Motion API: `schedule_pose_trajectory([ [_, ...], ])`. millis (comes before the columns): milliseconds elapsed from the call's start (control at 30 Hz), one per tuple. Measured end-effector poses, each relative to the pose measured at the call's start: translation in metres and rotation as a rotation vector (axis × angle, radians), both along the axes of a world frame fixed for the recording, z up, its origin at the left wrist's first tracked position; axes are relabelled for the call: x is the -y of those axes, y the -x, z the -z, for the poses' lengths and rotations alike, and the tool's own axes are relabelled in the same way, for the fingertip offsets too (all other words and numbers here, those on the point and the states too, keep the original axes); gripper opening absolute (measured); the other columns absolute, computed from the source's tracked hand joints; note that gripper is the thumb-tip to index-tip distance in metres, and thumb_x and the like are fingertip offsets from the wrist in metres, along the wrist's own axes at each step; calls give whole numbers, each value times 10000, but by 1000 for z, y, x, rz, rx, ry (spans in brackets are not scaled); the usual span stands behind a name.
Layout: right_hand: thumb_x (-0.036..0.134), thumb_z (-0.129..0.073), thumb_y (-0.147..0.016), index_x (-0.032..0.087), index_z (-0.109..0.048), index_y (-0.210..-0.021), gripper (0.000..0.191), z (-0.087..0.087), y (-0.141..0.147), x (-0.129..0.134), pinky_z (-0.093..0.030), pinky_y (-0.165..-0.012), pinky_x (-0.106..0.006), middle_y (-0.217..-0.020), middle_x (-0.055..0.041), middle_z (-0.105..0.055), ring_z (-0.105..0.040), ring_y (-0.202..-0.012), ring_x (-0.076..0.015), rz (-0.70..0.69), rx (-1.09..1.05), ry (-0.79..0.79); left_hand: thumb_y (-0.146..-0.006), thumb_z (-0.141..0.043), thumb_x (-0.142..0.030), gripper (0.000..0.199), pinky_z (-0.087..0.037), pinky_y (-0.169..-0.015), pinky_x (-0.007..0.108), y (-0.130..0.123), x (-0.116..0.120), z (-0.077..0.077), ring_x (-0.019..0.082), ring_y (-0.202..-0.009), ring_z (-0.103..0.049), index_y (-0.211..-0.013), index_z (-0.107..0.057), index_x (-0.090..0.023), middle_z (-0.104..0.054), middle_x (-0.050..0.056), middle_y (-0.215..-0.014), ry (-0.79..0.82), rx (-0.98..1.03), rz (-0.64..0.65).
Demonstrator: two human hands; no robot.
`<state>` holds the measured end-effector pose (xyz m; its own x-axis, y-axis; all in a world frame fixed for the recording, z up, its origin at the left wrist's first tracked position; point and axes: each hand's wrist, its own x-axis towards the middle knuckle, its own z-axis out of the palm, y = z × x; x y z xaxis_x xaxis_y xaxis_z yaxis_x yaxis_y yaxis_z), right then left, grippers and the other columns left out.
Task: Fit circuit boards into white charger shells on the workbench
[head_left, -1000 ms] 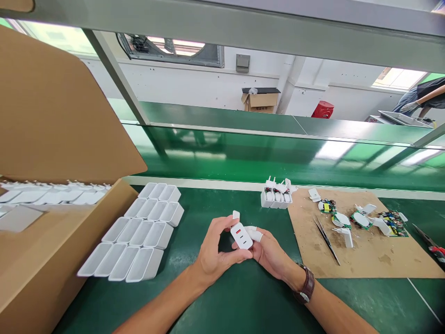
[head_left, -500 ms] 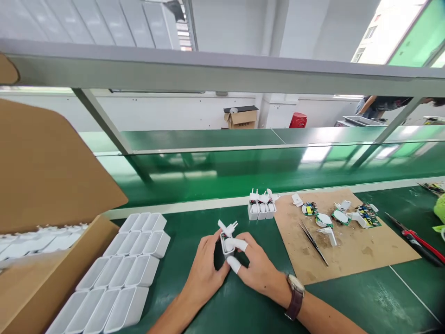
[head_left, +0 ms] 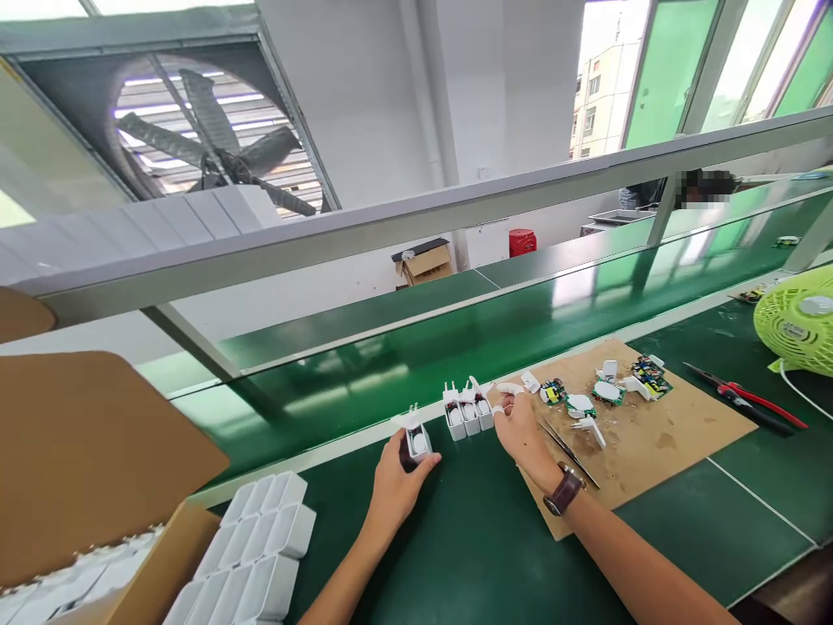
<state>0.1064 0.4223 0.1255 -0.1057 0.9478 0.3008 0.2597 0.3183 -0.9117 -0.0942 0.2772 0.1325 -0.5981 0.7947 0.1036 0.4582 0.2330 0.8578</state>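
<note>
My left hand [head_left: 394,488] is closed round a small white charger case [head_left: 418,444], held upright with a round white part inside and a pronged plug piece at its top. My right hand [head_left: 526,436], with white covers on thumb and forefinger, is at the right end of a row of three similar cases [head_left: 467,415]. Its thumb and forefinger are apart, with nothing visible between them. Whether they touch the end case I cannot tell. Plug prongs and dark and red wires stick up from the row.
Empty white cases [head_left: 260,538] stand in rows at left beside an open carton [head_left: 149,564]. On a brown cardboard sheet [head_left: 677,443] lie circuit boards [head_left: 608,392] and tweezers [head_left: 569,453]. Red-handled pliers [head_left: 748,399] and a green fan [head_left: 797,321] are at right.
My right hand has left the held case and moved right to the row's end. My left hand has moved slightly up and left with the case. The view has tilted and turned.
</note>
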Motion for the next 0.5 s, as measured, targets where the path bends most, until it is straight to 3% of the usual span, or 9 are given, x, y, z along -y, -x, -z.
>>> schedule_pose_trajectory([
  [167, 108, -549, -633, 215, -545, -860, 250, 21, 4, -10, -520, -883, -384, -879, -22, -582, -584, -887, -229, -64, 19, 15, -645, -845, -470, 763, -559, -849, 444, -7, -40, 10, 251, -824, -682, -1305, -623, -157, -720, 111, -1108, -86, 49, 63],
  [367, 68, -525, -623, 201, -572, -943, 350, 33, 11, -6, -539, -844, -328, -940, -34, -638, -635, -892, -213, -147, 18, 55, -713, -824, -454, 759, -543, -1022, 462, -28, -31, 38, 302, -1157, -676, -1362, -547, -177, -625, 164, -1341, -210, 159, 65],
  [500, 68, -519, -650, 187, -583, -1065, 436, 29, 17, -4, -552, -872, -344, -1036, -61, -662, -654, -935, -218, -156, 27, 54, -762, -786, -427, 735, -508, -1093, 501, -34, -29, 43, 334, -1234, -654, -1400, -524, -176, -595, 182, -1408, -220, 207, 2],
])
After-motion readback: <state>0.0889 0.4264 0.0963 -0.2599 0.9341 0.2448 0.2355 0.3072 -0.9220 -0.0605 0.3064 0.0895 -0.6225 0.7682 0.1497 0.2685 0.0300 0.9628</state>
